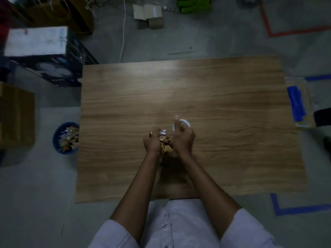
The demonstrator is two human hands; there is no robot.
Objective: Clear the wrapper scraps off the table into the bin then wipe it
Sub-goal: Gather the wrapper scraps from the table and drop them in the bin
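Wrapper scraps [165, 144], a gold and silver bunch, squeezed between both hands over mid counter [232, 104]. Left hand [152, 143] fingers curled round bunch; right hand [183, 139] fingers curled against it too. Pale round piece [185, 122] at right fingertips, can't tell if held. Blue bin [55, 140] on floor left of counter, scraps inside.

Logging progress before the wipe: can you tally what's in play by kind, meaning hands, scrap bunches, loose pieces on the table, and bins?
Hands: 2, left hand, right hand
Bunch of wrapper scraps: 1, between the hands
Pale round piece: 1, on the table by the right hand
Blue bin: 1, on the floor, scraps inside
Total: 5
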